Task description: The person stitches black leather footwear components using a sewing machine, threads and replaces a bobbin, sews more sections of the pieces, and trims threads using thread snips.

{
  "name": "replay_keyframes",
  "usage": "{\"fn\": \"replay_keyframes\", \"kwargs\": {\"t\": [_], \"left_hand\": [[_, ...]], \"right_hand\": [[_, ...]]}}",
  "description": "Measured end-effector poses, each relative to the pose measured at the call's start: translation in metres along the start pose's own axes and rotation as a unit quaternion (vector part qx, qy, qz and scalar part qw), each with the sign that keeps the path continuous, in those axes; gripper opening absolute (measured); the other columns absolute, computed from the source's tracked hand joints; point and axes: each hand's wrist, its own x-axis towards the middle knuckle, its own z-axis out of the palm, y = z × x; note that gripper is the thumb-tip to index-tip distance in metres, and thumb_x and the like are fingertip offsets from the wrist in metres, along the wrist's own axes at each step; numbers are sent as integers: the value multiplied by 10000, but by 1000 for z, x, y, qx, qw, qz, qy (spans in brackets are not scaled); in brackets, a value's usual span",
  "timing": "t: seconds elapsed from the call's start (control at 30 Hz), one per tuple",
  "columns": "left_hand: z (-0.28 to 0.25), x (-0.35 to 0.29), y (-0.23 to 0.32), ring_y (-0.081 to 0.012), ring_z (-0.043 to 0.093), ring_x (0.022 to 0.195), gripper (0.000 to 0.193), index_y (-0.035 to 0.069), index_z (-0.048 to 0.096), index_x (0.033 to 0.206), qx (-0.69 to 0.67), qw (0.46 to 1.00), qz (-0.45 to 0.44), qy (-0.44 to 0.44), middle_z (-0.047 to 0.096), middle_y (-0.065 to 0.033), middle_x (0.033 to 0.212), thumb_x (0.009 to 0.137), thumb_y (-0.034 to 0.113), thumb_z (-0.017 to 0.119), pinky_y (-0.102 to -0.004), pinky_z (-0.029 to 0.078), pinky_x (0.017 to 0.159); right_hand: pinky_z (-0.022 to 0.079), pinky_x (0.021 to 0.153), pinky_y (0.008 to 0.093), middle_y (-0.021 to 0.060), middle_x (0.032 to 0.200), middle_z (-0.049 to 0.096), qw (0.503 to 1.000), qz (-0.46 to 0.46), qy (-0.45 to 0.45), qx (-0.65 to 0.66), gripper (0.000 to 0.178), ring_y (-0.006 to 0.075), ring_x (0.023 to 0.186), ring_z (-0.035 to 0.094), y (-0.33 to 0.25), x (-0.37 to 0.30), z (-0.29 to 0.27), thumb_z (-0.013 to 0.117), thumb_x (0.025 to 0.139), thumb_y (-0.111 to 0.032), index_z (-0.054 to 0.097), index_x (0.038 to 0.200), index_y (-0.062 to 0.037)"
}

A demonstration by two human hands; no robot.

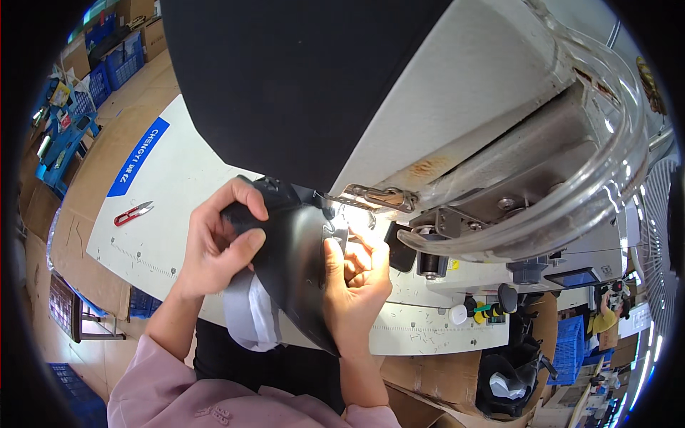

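L grip [210, 250] & R grip [360, 285] pinching blk leather-like panel [292, 250] at sewing machine [471, 85], not yet off; amt. sewn/left unclear.

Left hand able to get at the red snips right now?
Probably yes, once free: the left hand grips the black piece, but the snips lie on the table to its left, nothing visibly between.
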Motion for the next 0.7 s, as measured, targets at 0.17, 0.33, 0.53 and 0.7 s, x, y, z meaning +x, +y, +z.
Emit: {"fn": "replay_keyframes", "kwargs": {"t": [0.17, 0.33, 0.53, 0.7], "left_hand": [[-17, 16, 6, -11, 533, 596, 230, 1, 528, 1002, 34, 998, -44, -12, 571, -30, 943, 811, 82, 628, -149, 431, 492], [-31, 37, 7, -14, 523, 567, 241, 5, 574, 997, 83, 993, -70, -49, 585, -13, 921, 793, 115, 638, -158, 432, 456], [7, 18, 23, -190, 453, 1213, 671, -35, 297, 1413, 33, 997, -63, 11, 477, -135, 1312, 892, 237, 622, -299, 322, 1033], [6, 19, 10, -195, 473, 1194, 695, -23, 309, 1395, 100, 995, 1, 5, 483, -124, 1299, 821, 125, 673, -315, 340, 1025]], "right_hand": [[408, 543, 159, 80, 845, 625, 998, 14, 47, 26, 293, 31, 641, 539, -7, -1, 15, 630, 896, -22, 489, 1145, 41], [433, 572, 171, 92, 870, 624, 996, 4, 75, 46, 326, 54, 689, 568, -1, -5, 26, 615, 901, -7, 453, 1178, 51], [426, 568, 163, 113, 970, 612, 985, -2, 72, 155, 390, 51, 705, 555, 0, -9, 31, 586, 918, -8, 400, 1259, 23], [377, 545, 143, 67, 899, 615, 992, -19, 57, 115, 421, 12, 673, 504, 3, -10, 21, 591, 915, -6, 409, 1294, 20]]}}
